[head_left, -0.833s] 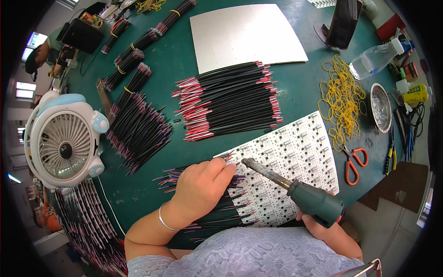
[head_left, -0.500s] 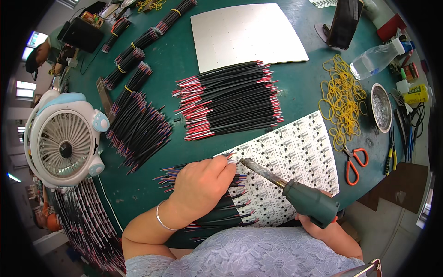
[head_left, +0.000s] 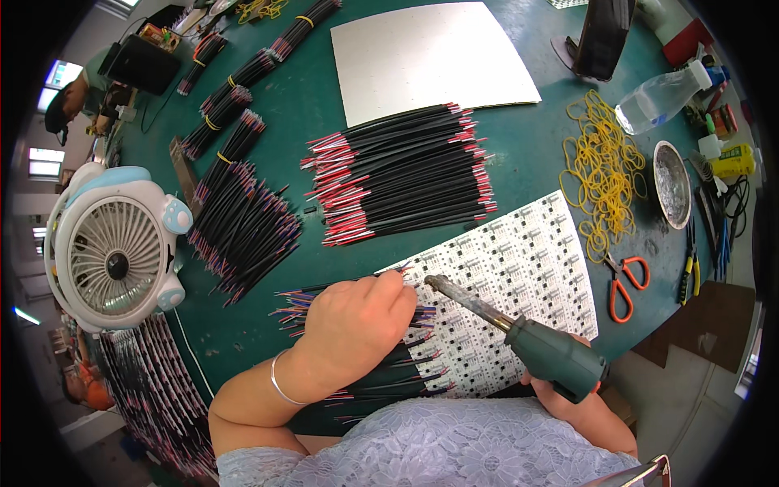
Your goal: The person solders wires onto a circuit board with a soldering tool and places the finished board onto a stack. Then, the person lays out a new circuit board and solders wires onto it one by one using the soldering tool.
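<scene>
A white circuit board [head_left: 527, 252] covered with small dark parts lies in front of me, its panel fanning out to the right. My left hand [head_left: 353, 329] is closed in a pinch at the board's left edge, holding a thin black wire [head_left: 304, 291] whose coloured end pokes out beyond the fingers. Several wires with stripped ends line that edge below the hand. My right hand [head_left: 560, 398] grips the dark green handle of a soldering iron [head_left: 560, 357]. The iron's tip is over the board, just right of my left fingertips; whether it touches cannot be made out.
Black wires with red and white ends [head_left: 406, 174] lie beyond the board; more wire bundles [head_left: 243, 215] lie left. A small fan [head_left: 114, 260] stands far left. Rubber bands [head_left: 604, 170], a metal bowl [head_left: 672, 185], orange-handled scissors [head_left: 621, 300] and a bottle [head_left: 661, 101] are right.
The soldering iron has shifted slightly right, its tip a little farther from my left fingertips. My left hand stays nearly in place, still pinched.
</scene>
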Tool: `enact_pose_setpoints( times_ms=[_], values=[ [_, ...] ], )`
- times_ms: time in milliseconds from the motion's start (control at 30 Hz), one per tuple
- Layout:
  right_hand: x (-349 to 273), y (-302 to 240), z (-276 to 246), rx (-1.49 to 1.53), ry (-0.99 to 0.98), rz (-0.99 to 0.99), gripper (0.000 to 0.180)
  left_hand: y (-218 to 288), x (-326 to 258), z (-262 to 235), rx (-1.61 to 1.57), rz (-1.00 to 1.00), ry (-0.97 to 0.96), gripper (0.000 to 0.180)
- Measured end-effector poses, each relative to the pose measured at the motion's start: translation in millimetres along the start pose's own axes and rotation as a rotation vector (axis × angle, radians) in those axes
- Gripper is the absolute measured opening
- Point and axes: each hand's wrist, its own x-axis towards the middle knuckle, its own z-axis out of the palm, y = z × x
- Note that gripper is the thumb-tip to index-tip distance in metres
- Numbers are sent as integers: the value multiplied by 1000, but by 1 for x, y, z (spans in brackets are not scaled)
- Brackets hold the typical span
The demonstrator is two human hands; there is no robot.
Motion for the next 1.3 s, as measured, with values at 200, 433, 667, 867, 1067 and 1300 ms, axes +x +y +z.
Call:
enact_pose_setpoints(
  times_ms=[200,433,667,867,1067,1300],
  values=[
    [4,-2,0,61,-3,40,23,-5,-1,4,-66,36,65,19],
    [12,-6,-4,-46,-19,-38,23,-6,0,2,-45,71,56,19],
    [5,-1,0,-89,-28,-84,25,-2,4,-3,34,92,-15,20],
    [-13,-6,-1,504,103,304,51,-2,3,-7,12,92,-20,19],
    [-14,-8,0,677,237,363,68,10,-13,-17,-127,-19,209,27],
    [-26,-3,-4,528,21,377,32,19,-23,12,-194,-118,155,32]
  ],
)
